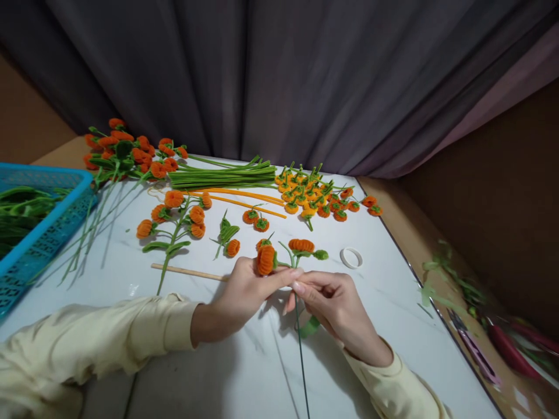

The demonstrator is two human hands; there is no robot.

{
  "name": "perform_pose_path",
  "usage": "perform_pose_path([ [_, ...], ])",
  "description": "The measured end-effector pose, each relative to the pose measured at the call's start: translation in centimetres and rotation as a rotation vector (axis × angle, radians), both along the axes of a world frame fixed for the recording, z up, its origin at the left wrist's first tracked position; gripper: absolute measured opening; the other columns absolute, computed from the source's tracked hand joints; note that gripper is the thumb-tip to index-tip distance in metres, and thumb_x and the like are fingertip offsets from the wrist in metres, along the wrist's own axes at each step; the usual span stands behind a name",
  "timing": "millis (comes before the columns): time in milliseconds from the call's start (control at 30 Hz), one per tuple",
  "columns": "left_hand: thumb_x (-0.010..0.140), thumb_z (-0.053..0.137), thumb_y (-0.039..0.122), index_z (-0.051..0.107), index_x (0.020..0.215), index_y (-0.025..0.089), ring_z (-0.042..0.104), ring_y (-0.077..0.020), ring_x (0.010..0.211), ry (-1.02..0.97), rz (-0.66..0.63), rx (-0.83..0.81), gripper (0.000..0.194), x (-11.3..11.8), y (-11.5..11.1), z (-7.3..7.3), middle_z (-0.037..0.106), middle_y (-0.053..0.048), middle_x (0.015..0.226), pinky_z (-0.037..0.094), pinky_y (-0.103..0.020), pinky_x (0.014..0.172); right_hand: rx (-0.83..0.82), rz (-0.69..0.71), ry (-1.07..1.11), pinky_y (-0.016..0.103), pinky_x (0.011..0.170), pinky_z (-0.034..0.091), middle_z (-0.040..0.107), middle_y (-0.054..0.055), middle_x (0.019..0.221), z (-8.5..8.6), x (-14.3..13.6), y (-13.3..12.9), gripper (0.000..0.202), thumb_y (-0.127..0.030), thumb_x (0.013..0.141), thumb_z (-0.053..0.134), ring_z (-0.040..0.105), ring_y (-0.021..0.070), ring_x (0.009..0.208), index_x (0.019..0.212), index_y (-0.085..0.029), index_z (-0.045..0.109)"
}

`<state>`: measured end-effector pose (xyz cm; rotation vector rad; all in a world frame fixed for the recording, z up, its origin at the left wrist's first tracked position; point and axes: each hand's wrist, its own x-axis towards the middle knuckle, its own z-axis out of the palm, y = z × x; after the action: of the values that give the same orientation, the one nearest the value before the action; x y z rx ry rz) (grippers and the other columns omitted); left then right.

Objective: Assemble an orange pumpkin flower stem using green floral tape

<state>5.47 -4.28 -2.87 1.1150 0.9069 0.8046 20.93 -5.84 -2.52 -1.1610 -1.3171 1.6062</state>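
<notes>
Both hands meet at a thin dark green stem point(301, 349) that runs down toward the bottom edge. My left hand point(257, 291) pinches it near the top, with an orange flower point(265, 259) beside its fingers. My right hand point(334, 299) closes thumb and fingers round the same stem, just below the left fingertips. Above the fingers stand another orange flower point(301, 245) and a green bud point(321, 255) on short stalks. A roll of green tape point(309, 326) is partly hidden behind my right hand. Beneath my left hand, a wooden stick point(187, 272) lies on the white table point(384, 302).
A finished-looking orange flower branch point(172, 238) lies left of centre. Behind are green stems point(222, 176), small yellow flowers point(301, 189) and an orange bunch point(126, 151). A blue basket point(82, 192) is at left, a white ring point(351, 258) right, pliers point(476, 349) at the right edge.
</notes>
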Motion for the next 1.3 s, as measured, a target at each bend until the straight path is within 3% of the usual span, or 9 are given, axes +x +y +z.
perform_pose_path([
  [167,0.082,0.059,0.032,0.058,0.05,0.012,0.042,-0.0096,0.05,-0.117,-0.044,-0.007,0.037,-0.1,0.1,-0.6,0.054,-0.001,0.047,0.031,-0.024,0.051,-0.149,0.087,0.182,0.019,0.03,0.009,0.054,-0.003,0.043,-1.0,0.4,0.3,0.027,-0.035,0.081,0.064,0.022,-0.0005,0.023,0.069,-0.011,0.068],
  [433,0.076,0.065,0.036,0.056,0.059,0.013,0.049,-0.0112,0.05,-0.203,-0.04,-0.166,0.03,0.4,0.4,-1.8,0.052,0.001,0.05,0.037,-0.024,0.052,-0.087,-0.098,0.112,0.02,0.031,0.012,0.042,-0.007,0.031,-1.4,-0.3,-0.5,0.028,-0.036,0.076,0.068,0.019,0.0012,0.025,0.065,-0.011,0.066],
  [600,0.074,0.067,0.033,0.055,0.062,0.013,0.05,-0.0117,0.056,-0.218,0.015,-0.149,0.026,0.3,0.4,-1.6,0.053,0.001,0.055,0.04,-0.024,0.059,-0.082,-0.007,0.112,0.018,0.028,0.009,0.063,0.002,0.052,-1.8,0.4,-0.1,0.027,-0.035,0.08,0.064,0.026,-0.0001,0.024,0.07,-0.01,0.066],
  [700,0.076,0.065,0.029,0.055,0.062,0.014,0.051,-0.0118,0.06,-0.223,-0.019,-0.117,0.023,0.0,0.7,-1.8,0.054,0.0,0.058,0.04,-0.025,0.063,-0.105,0.099,0.137,0.018,0.029,0.01,0.069,0.006,0.062,-1.9,0.9,0.5,0.024,-0.033,0.082,0.063,0.028,-0.0013,0.023,0.076,-0.01,0.067],
  [800,0.072,0.068,0.026,0.058,0.074,0.015,0.051,-0.0112,0.064,-0.238,-0.074,-0.109,0.016,-0.8,1.7,-1.9,0.055,0.001,0.066,0.04,-0.024,0.064,-0.138,0.125,0.201,0.017,0.03,0.008,0.069,0.005,0.061,-1.9,1.2,0.9,0.024,-0.032,0.082,0.063,0.026,-0.0026,0.022,0.073,-0.01,0.067],
  [933,0.063,0.074,0.028,0.06,0.089,0.016,0.056,-0.0152,0.074,-0.214,-0.317,-0.065,0.033,-2.4,3.8,-1.0,0.06,-0.003,0.084,0.042,-0.025,0.068,-0.197,0.12,0.257,0.016,0.031,0.011,0.069,0.005,0.057,-2.3,1.3,1.1,0.024,-0.032,0.079,0.065,0.024,-0.0025,0.022,0.069,-0.01,0.066],
  [1000,0.073,0.065,0.038,0.061,0.089,0.015,0.057,-0.016,0.074,-0.098,-0.368,0.004,0.028,-2.9,4.7,0.0,0.062,-0.005,0.083,0.042,-0.026,0.067,-0.225,0.119,0.25,0.016,0.032,0.013,0.069,0.006,0.058,-2.5,1.3,1.2,0.025,-0.033,0.078,0.066,0.025,-0.002,0.022,0.07,-0.01,0.067],
  [1133,0.079,0.059,0.044,0.064,0.081,0.013,0.054,-0.0135,0.064,0.194,-0.367,0.206,0.032,-3.0,5.4,1.6,0.062,-0.004,0.072,0.039,-0.023,0.058,-0.257,0.141,0.253,0.017,0.033,0.014,0.07,0.007,0.057,-2.9,1.2,1.1,0.026,-0.034,0.075,0.069,0.026,-0.0018,0.022,0.069,-0.009,0.067],
  [1300,0.076,0.063,0.041,0.066,0.083,0.014,0.057,-0.0135,0.065,0.313,-0.304,0.31,0.028,-2.7,5.7,2.5,0.066,-0.003,0.072,0.04,-0.02,0.056,-0.304,0.214,0.314,0.016,0.029,0.011,0.069,0.007,0.056,-3.0,0.6,0.8,0.02,-0.028,0.073,0.071,0.029,-0.0005,0.023,0.068,-0.009,0.069],
])
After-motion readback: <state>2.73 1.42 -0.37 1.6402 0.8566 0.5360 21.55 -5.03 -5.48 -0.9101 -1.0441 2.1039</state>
